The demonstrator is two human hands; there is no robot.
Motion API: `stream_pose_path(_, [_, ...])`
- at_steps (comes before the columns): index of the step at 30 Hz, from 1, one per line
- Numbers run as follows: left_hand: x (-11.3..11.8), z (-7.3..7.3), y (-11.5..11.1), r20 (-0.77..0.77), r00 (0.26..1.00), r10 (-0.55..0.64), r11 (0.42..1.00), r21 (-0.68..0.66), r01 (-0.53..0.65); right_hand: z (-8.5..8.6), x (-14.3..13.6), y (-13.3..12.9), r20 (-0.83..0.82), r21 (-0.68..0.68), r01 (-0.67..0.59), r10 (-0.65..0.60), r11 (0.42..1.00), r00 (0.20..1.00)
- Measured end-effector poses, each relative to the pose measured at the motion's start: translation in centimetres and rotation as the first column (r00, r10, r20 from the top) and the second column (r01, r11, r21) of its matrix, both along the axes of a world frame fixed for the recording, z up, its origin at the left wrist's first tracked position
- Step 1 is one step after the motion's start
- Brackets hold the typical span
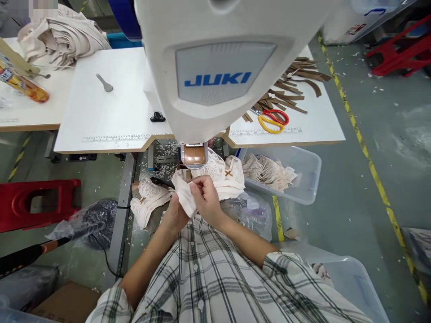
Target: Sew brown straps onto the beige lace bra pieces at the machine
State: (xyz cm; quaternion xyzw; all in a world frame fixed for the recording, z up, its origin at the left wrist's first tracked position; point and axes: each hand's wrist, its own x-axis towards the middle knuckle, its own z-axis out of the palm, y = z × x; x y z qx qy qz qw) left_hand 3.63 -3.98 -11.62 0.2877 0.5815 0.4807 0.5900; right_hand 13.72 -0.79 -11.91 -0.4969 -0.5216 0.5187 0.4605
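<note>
Just below the head of the sewing machine [220,85], a cream fabric piece [184,193] is held between both hands. My left hand [175,214] grips its lower left side, fingers closed and partly hidden behind the cloth. My right hand [206,197] pinches its right edge, thumb and fingers together. A small brown strip [188,175] shows at the top of the piece. Lace fabric with a brown bow [229,173] lies behind my right hand, and another lace part [151,197] hangs to the left of my left hand.
Red-and-yellow scissors [274,120] and brown strips [292,85] lie on the white table [111,112]'s right side. A clear bin [308,175] of fabric sits below it. A red stool [40,204] stands at left; a fabric pile [63,36] is at back left.
</note>
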Motion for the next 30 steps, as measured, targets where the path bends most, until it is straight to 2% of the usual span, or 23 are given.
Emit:
stream_pose_path(4, [0.9, 0.9, 0.3, 0.189, 0.970, 0.155, 0.987, -0.064, -0.145, -1.2, -0.8, -1.6, 0.024, 0.109, 0.071, -0.074, 0.991, 0.997])
stream_pose_path(5, [0.9, 1.1, 0.2, 0.203, 0.963, 0.180, 0.983, -0.064, -0.170, -1.4, -0.7, -1.8, 0.017, 0.109, 0.081, -0.084, 0.991, 0.996])
stream_pose_path(7, [0.4, 1.5, 0.1, 0.115, 0.981, 0.159, 0.987, -0.004, -0.160, -1.2, 0.2, -1.9, 0.034, 0.103, -0.001, -0.002, 0.995, 0.999])
stream_pose_path(9, [-0.9, 2.0, 0.1, -0.106, 0.992, 0.063, 0.994, 0.097, -0.053, -0.5, 1.8, -1.4, 0.120, 0.165, -0.109, 0.090, 0.980, 0.989])
stream_pose_path(10, [-1.7, 2.5, 0.2, -0.231, 0.973, -0.009, 0.990, 0.134, 0.041, 0.0, 2.8, -1.0, 0.183, 0.235, -0.138, 0.096, 0.962, 0.978])
stream_pose_path(12, [-3.2, 3.5, 0.3, -0.425, 0.882, -0.205, 0.947, 0.142, 0.289, 1.3, 4.5, 0.1, 0.296, 0.415, -0.209, 0.086, 0.886, 0.951])
stream_pose_path(14, [-4.3, 4.8, 0.4, -0.500, 0.756, -0.422, 0.850, 0.071, 0.521, 2.5, 5.7, 1.2, 0.389, 0.507, -0.397, 0.207, 0.765, 0.898])
stream_pose_path(16, [-4.6, 6.0, 0.4, -0.497, 0.657, -0.567, 0.755, 0.004, 0.656, 3.5, 6.1, 1.9, 0.470, 0.457, -0.623, 0.423, 0.634, 0.775])
stream_pose_path(18, [-4.6, 7.0, 0.4, -0.485, 0.598, -0.638, 0.701, -0.045, 0.712, 4.1, 6.1, 2.2, 0.497, 0.353, -0.732, 0.546, 0.583, 0.674])
stream_pose_path(20, [-4.6, 7.6, 0.5, -0.474, 0.558, -0.681, 0.668, -0.090, 0.739, 4.3, 6.1, 2.1, 0.491, 0.271, -0.752, 0.586, 0.600, 0.644])
stream_pose_path(22, [-4.9, 7.9, 0.8, -0.452, 0.573, -0.684, 0.681, -0.115, 0.723, 4.2, 6.4, 1.9, 0.466, 0.215, -0.695, 0.553, 0.686, 0.691])
stream_pose_path(23, [-5.1, 7.9, 1.0, -0.426, 0.621, -0.658, 0.719, -0.111, 0.686, 4.2, 6.8, 1.9, 0.447, 0.198, -0.623, 0.495, 0.757, 0.745])
stream_pose_path(25, [-5.5, 7.7, 1.3, -0.328, 0.778, -0.536, 0.837, -0.080, 0.542, 4.1, 7.5, 1.9, 0.422, 0.196, -0.402, 0.293, 0.895, 0.858])
stream_pose_path(26, [-5.6, 7.4, 1.5, -0.264, 0.854, -0.449, 0.891, -0.068, 0.448, 4.1, 7.7, 1.9, 0.415, 0.218, -0.292, 0.183, 0.931, 0.891])
stream_pose_path(28, [-5.5, 6.8, 1.8, -0.135, 0.951, -0.279, 0.960, -0.064, 0.273, 4.0, 7.8, 1.8, 0.415, 0.292, -0.175, 0.041, 0.940, 0.909])
stream_pose_path(30, [-5.0, 6.1, 1.8, -0.018, 0.988, -0.154, 0.986, -0.069, 0.153, 4.0, 7.2, 1.5, 0.420, 0.377, -0.185, 0.010, 0.907, 0.907])
